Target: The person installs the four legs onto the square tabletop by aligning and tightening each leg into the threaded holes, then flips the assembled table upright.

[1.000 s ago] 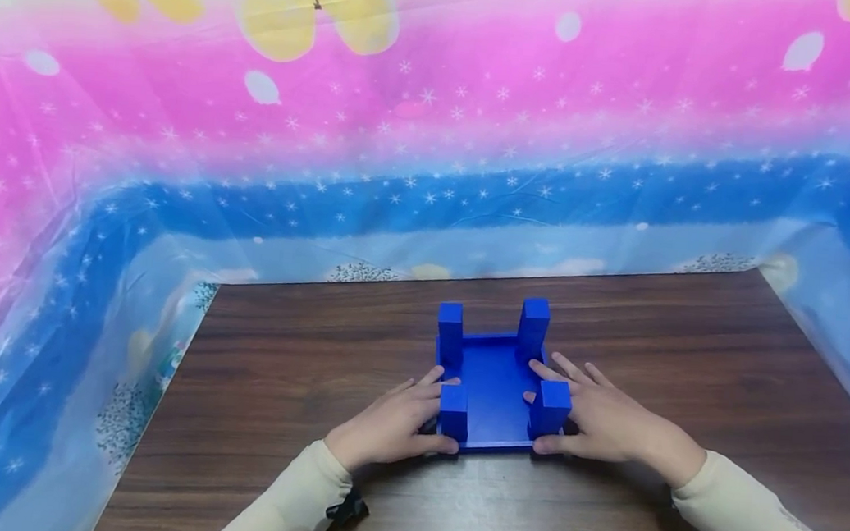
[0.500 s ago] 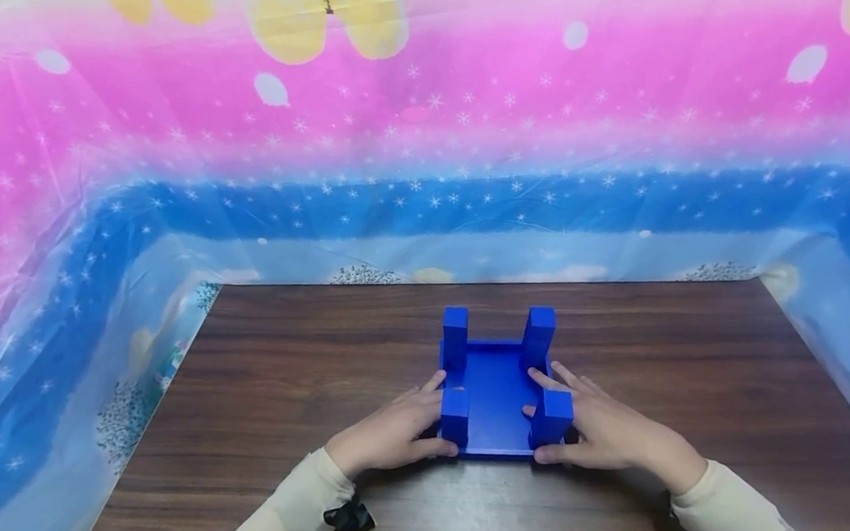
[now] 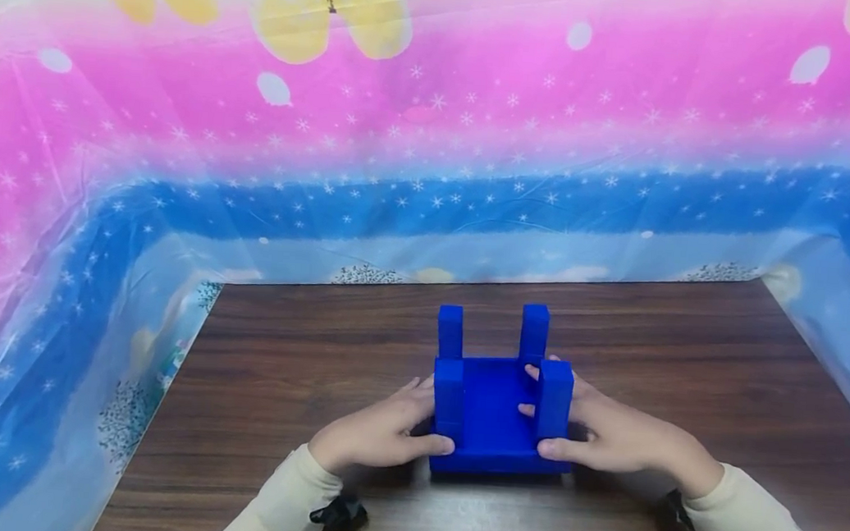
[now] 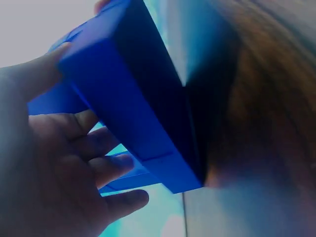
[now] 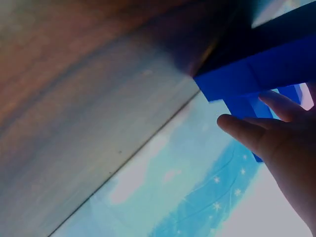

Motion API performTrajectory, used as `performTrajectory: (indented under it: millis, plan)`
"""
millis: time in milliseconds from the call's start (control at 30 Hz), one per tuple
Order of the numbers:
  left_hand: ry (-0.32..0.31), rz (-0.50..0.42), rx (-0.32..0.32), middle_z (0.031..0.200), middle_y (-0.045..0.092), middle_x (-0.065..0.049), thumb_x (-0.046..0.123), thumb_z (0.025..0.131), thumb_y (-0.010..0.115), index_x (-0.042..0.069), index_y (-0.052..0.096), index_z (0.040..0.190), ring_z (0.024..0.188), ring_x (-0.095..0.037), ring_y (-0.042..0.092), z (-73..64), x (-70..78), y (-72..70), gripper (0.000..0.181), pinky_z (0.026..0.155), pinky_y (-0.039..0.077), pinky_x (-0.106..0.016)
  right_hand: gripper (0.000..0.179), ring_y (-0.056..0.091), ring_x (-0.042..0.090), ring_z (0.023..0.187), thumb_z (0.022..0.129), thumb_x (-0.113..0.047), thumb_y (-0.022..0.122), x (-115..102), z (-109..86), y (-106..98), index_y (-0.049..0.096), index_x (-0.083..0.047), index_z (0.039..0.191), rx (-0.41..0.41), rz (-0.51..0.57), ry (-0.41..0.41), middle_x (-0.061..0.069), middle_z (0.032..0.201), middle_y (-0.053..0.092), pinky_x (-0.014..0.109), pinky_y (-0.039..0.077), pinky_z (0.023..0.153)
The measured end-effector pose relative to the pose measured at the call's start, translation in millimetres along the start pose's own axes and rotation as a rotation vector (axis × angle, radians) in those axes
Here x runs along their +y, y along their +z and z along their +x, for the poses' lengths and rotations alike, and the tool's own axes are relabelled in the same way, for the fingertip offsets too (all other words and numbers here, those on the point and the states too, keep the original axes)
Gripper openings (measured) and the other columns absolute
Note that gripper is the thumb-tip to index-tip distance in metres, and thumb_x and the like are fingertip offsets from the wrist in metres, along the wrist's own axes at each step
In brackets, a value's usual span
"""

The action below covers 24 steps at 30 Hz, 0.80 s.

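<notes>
A blue toy table (image 3: 499, 415), upside down with a square leg rising from each corner, is in the middle of the head view. Its near edge is raised, and the left wrist view shows the dark underside of the slab (image 4: 118, 94) at an angle to the wood. My left hand (image 3: 380, 428) grips the near left corner, thumb on the front edge and fingers by the near left leg (image 3: 449, 399). At the opposite side my right hand (image 3: 624, 434) holds the near right corner, thumb in front and fingertips reaching past the near right leg (image 3: 554, 402).
Everything stands on a dark wood-grain tabletop (image 3: 301, 339). Behind it and along its sides hangs a pink and blue printed cloth (image 3: 432, 159). A black strap (image 3: 339, 513) shows under my left sleeve.
The near edge of the blue toy table has come up off the tabletop, so its front face now shows. Both hands have stayed at its near corners and lifted with it.
</notes>
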State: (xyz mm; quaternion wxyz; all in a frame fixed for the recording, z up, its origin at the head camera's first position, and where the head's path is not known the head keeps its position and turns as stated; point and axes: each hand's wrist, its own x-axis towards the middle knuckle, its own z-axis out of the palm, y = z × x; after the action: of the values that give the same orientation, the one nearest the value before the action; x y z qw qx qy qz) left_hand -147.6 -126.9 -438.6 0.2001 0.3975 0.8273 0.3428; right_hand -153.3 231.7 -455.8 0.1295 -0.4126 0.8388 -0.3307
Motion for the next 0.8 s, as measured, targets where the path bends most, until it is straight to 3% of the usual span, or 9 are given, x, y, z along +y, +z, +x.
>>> performTrajectory:
  millis: [33,200,267,333,367,467,600,700,800]
  plan:
    - [0.006,-0.02,-0.004,0.171,0.033,-0.01,0.035,0.109,0.06,0.008,0.043,0.162,0.163,-0.024,0.007,0.3,2.3,-2.2,0.061,0.128,0.005,-0.063,0.06,0.013,0.061,0.153,0.104,-0.027,0.069,-1,-0.3,-2,0.05,-0.008,0.158,0.006,0.032,-0.004,0.03,0.171,0.016,0.079,0.035,0.108]
    - [0.026,-0.098,0.003,0.162,0.049,-0.008,0.034,0.113,0.051,0.006,0.048,0.158,0.157,-0.015,0.028,3.9,9.9,-9.3,0.053,0.128,0.007,-0.063,0.049,0.019,0.059,0.152,0.107,-0.014,0.06,-7,-1.3,-11,0.054,-0.009,0.156,0.036,0.072,-0.039,0.025,0.171,0.025,0.08,0.031,0.109]
    - [0.026,-0.132,0.019,0.144,0.064,-0.005,0.033,0.113,0.05,0.006,0.056,0.15,0.142,-0.012,0.05,5.3,12.6,-11.5,0.047,0.126,0.028,-0.052,0.045,0.027,0.055,0.152,0.109,-0.011,0.055,-9,-1.4,-16,0.056,-0.009,0.154,0.034,0.098,-0.035,0.024,0.169,0.03,0.073,0.034,0.113]
    - [0.006,-0.172,0.034,0.11,0.071,0.001,0.035,0.113,0.049,0.004,0.067,0.128,0.105,-0.007,0.064,6.0,14.7,-13.7,0.039,0.103,0.05,-0.036,0.042,0.035,0.052,0.149,0.111,-0.009,0.048,-11,-0.3,-21,0.057,-0.005,0.152,0.014,0.15,-0.033,0.023,0.166,0.037,0.058,0.04,0.117]
    - [-0.005,-0.195,0.041,0.093,0.065,0.005,0.035,0.113,0.049,0.005,0.069,0.114,0.087,-0.005,0.06,6.4,15.8,-14.6,0.036,0.087,0.051,-0.03,0.041,0.038,0.05,0.149,0.113,-0.01,0.045,-12,0.5,-23,0.057,-0.005,0.152,-0.006,0.196,-0.016,0.022,0.165,0.039,0.048,0.041,0.118]
    - [-0.037,-0.276,0.047,0.071,0.04,0.008,0.034,0.112,0.049,0.008,0.057,0.087,0.064,-0.006,0.039,8.4,18.5,-17.0,0.037,0.063,0.034,-0.023,0.044,0.045,0.042,0.146,0.116,-0.016,0.035,-16,3.8,-29,0.056,0.0,0.151,-0.076,0.375,0.048,0.024,0.161,0.044,0.025,0.04,0.114]
    - [-0.071,-0.373,0.025,0.077,0.052,0.002,0.034,0.113,0.044,0.002,0.064,0.092,0.076,-0.015,0.053,13.7,16.9,-19.5,0.042,0.077,0.047,-0.031,0.053,0.049,0.037,0.145,0.117,-0.028,0.03,-20,7.1,-32,0.05,0.004,0.154,-0.122,0.568,0.162,0.028,0.16,0.043,0.024,0.043,0.111]
    - [-0.135,-0.433,0.02,0.112,0.071,-0.009,0.036,0.112,0.042,-0.004,0.071,0.117,0.115,-0.024,0.064,16.2,13.3,-21.4,0.05,0.105,0.049,-0.044,0.06,0.051,0.038,0.143,0.116,-0.037,0.029,-22,9.6,-35,0.046,0.003,0.157,-0.118,0.617,0.255,0.026,0.158,0.048,0.04,0.044,0.115]
    - [-0.194,-0.498,0.035,0.136,0.068,-0.014,0.038,0.111,0.041,-0.006,0.07,0.128,0.135,-0.029,0.058,19.8,10.2,-22.3,0.055,0.116,0.043,-0.05,0.068,0.043,0.043,0.148,0.115,-0.047,0.027,-22,13.7,-37,0.041,0.002,0.16,-0.093,0.621,0.368,0.024,0.158,0.049,0.06,0.033,0.121]
